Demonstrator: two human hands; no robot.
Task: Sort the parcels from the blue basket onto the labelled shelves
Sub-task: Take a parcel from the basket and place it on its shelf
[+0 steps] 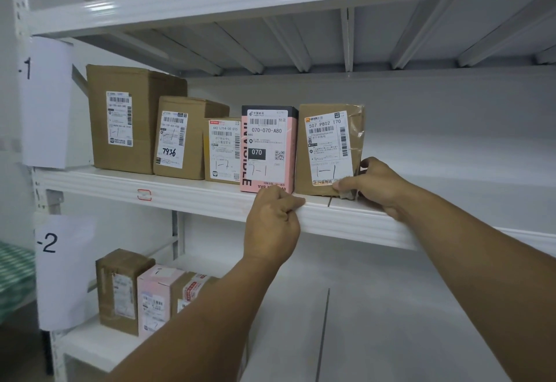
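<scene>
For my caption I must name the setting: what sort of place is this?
Probably a parcel pickup or sorting room: white metal shelving, paper shelf signs marked 1 and 2, and boxes bearing courier labels.

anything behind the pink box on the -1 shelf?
Only the white back wall shows above the pink box. The space directly behind it is covered by the box itself; cannot tell.

Green-and-white checked surface (pixel 13 273) at the far left edge.
</scene>
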